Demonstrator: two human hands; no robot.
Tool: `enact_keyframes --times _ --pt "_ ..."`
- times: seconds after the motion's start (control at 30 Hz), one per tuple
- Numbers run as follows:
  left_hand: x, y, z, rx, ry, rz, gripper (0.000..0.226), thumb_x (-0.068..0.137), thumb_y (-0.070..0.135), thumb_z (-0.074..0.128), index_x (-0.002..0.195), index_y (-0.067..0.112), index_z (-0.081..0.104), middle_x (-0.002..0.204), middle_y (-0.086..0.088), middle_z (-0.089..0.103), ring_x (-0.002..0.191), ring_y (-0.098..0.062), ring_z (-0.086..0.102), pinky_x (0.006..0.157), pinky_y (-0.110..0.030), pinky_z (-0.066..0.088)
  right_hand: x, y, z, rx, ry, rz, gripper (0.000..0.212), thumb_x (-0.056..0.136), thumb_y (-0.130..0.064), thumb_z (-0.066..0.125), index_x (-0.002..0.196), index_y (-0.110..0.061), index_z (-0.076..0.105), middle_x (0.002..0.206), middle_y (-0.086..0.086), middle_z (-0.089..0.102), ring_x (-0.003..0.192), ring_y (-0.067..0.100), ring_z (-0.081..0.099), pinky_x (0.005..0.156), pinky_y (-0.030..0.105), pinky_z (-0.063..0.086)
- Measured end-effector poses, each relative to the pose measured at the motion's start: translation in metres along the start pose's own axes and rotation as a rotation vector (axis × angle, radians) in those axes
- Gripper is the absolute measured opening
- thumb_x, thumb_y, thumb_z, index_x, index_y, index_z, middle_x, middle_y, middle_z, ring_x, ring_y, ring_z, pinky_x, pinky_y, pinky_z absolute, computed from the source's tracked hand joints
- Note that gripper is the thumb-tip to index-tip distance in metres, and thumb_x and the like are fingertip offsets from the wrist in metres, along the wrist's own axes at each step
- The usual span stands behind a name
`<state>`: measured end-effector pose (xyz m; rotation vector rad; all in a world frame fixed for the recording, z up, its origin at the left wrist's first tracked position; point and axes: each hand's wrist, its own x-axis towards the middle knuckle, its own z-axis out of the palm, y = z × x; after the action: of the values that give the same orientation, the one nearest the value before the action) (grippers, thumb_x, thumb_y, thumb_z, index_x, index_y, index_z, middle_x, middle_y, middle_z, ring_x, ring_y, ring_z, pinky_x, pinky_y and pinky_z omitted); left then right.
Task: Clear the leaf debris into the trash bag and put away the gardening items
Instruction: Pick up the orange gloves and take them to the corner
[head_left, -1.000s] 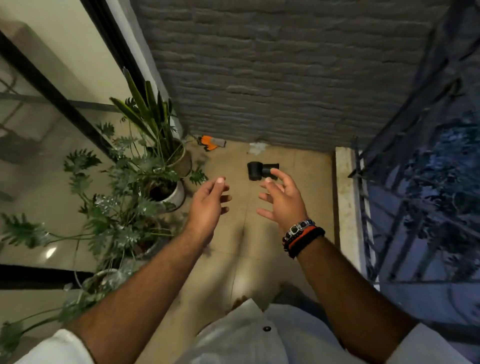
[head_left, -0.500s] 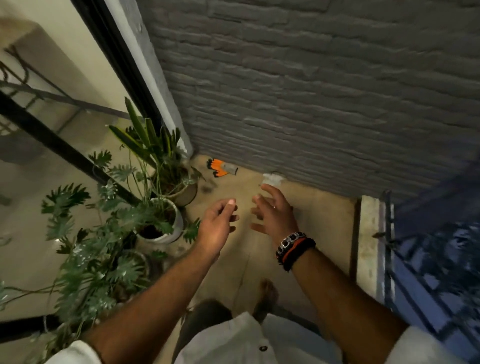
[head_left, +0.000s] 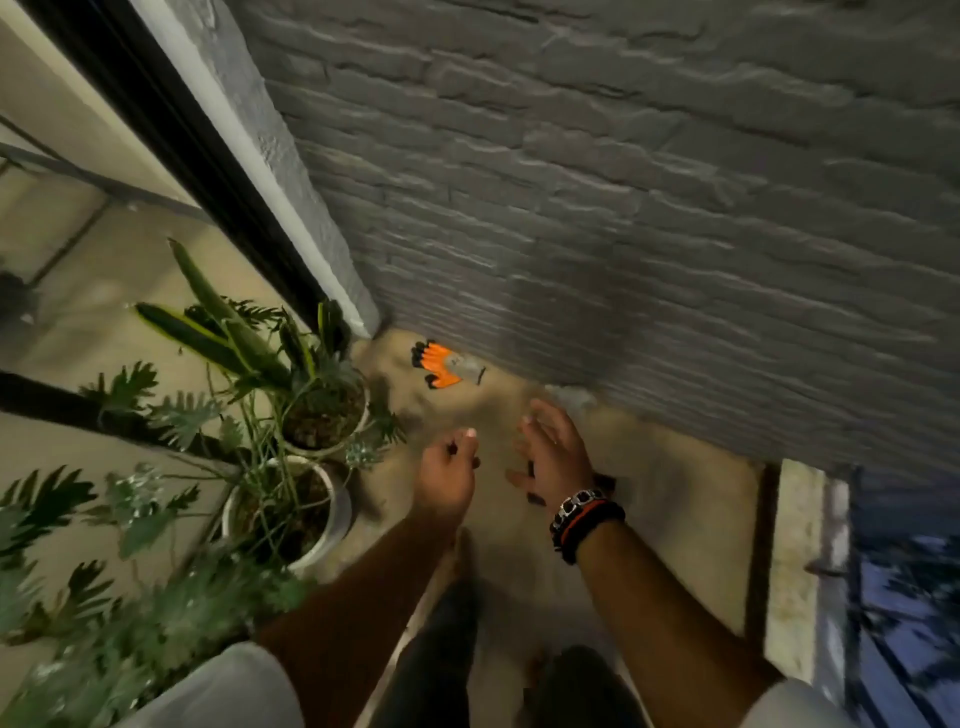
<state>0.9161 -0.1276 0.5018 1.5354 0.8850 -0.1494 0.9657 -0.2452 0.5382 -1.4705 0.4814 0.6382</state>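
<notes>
A pair of orange and black gardening gloves (head_left: 440, 365) lies on the tiled floor in the corner by the grey brick wall. Both my hands reach forward over the floor, empty. My left hand (head_left: 448, 472) has loosely curled fingers and holds nothing. My right hand (head_left: 555, 456) is spread with straight fingers. A dark object (head_left: 605, 480) is mostly hidden under my right hand. A pale scrap (head_left: 576, 397) lies at the foot of the wall beyond my right fingers.
Potted plants (head_left: 317, 410) in white pots (head_left: 332, 519) crowd the left side beside a glass door frame (head_left: 208, 171). A stone ledge (head_left: 795, 571) and a metal railing (head_left: 904, 623) bound the right. My legs and feet show at the bottom.
I have stepped closer to the wall corner; the view tilted up the wall. The dark cylindrical object that lay ahead of my right hand is now mostly covered by it. Both hands stay empty.
</notes>
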Motion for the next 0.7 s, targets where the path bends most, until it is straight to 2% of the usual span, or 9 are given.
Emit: enact_keyframes --times 0.1,0.2,0.27,0.37,0.43,0.5,0.57,0.63,0.7 --pt "0.078 -0.029 0.010 0.077 0.034 0.006 0.029 0.095 0.043 0.054 0.080 0.020 0.062 0.078 -0.002 0.063 0.074 -0.019 0.062 0.071 -0.037 0.050 0.071 0.016 0.012 -0.013 0.057 0.016 0.026 0.099 -0.029 0.052 0.123 -0.038 0.051 0.131 0.001 0.057 0.109 0.019 0.060 0.082 0.046 0.057" --pt "0.169 -0.083 0.023 0.210 0.073 -0.006 0.029 0.088 0.057 0.049 0.096 0.032 0.063 0.092 0.005 0.069 0.085 -0.017 0.069 0.081 -0.043 0.058 0.152 0.050 0.020 -0.007 0.083 0.086 0.031 0.099 -0.025 0.051 0.129 -0.033 0.050 0.132 0.001 0.054 0.113 0.022 0.057 0.079 0.041 0.055" --pt "0.223 -0.116 0.031 0.257 0.111 -0.046 0.030 0.091 0.053 0.052 0.106 0.030 0.064 0.101 0.001 0.070 0.090 -0.020 0.069 0.085 -0.046 0.058 0.207 0.080 0.022 -0.002 0.085 0.152 0.032 0.099 -0.024 0.052 0.130 -0.033 0.049 0.135 0.002 0.051 0.117 0.023 0.054 0.080 0.041 0.054" --pt "0.299 -0.159 0.048 0.276 0.172 -0.073 0.030 0.096 0.039 0.058 0.114 0.016 0.065 0.106 -0.009 0.071 0.094 -0.028 0.068 0.088 -0.045 0.057 0.298 0.133 0.025 -0.035 0.077 0.209 0.033 0.097 -0.026 0.055 0.128 -0.037 0.047 0.140 0.001 0.049 0.122 0.026 0.052 0.082 0.045 0.055" --pt "0.347 -0.186 0.058 0.302 0.166 -0.110 0.031 0.096 0.038 0.059 0.115 0.014 0.065 0.109 -0.011 0.071 0.096 -0.029 0.067 0.090 -0.039 0.055 0.355 0.166 0.027 -0.070 0.060 0.243 0.039 0.095 -0.029 0.058 0.132 -0.038 0.045 0.141 0.002 0.048 0.121 0.027 0.053 0.082 0.046 0.056" --pt "0.396 -0.213 0.069 0.384 0.156 -0.070 0.037 0.096 0.039 0.057 0.119 0.010 0.064 0.110 -0.012 0.070 0.101 -0.030 0.066 0.088 -0.033 0.051 0.409 0.198 0.031 -0.084 0.035 0.260 0.035 0.096 -0.027 0.056 0.128 -0.037 0.047 0.139 0.001 0.048 0.120 0.028 0.053 0.086 0.049 0.055" --pt "0.440 -0.232 0.074 0.460 0.142 -0.036 0.039 0.097 0.037 0.056 0.123 0.009 0.062 0.116 -0.014 0.069 0.108 -0.032 0.064 0.093 -0.036 0.050 0.452 0.216 0.036 -0.090 0.003 0.255 0.036 0.098 -0.025 0.054 0.132 -0.034 0.047 0.137 0.000 0.048 0.120 0.028 0.051 0.088 0.048 0.054" --pt "0.483 -0.253 0.078 0.492 0.104 -0.073 0.039 0.099 0.033 0.054 0.131 0.010 0.058 0.127 -0.013 0.064 0.118 -0.029 0.060 0.098 -0.034 0.046 0.496 0.232 0.047 -0.122 -0.041 0.252 0.039 0.098 -0.028 0.054 0.135 -0.033 0.045 0.139 0.001 0.047 0.118 0.029 0.052 0.084 0.046 0.054" --pt "0.516 -0.272 0.081 0.511 0.097 -0.101 0.039 0.099 0.031 0.054 0.132 0.010 0.058 0.129 -0.011 0.063 0.121 -0.028 0.058 0.098 -0.030 0.044 0.533 0.247 0.056 -0.174 -0.074 0.265 0.038 0.096 -0.033 0.056 0.133 -0.033 0.046 0.137 0.005 0.050 0.116 0.032 0.053 0.080 0.046 0.054"
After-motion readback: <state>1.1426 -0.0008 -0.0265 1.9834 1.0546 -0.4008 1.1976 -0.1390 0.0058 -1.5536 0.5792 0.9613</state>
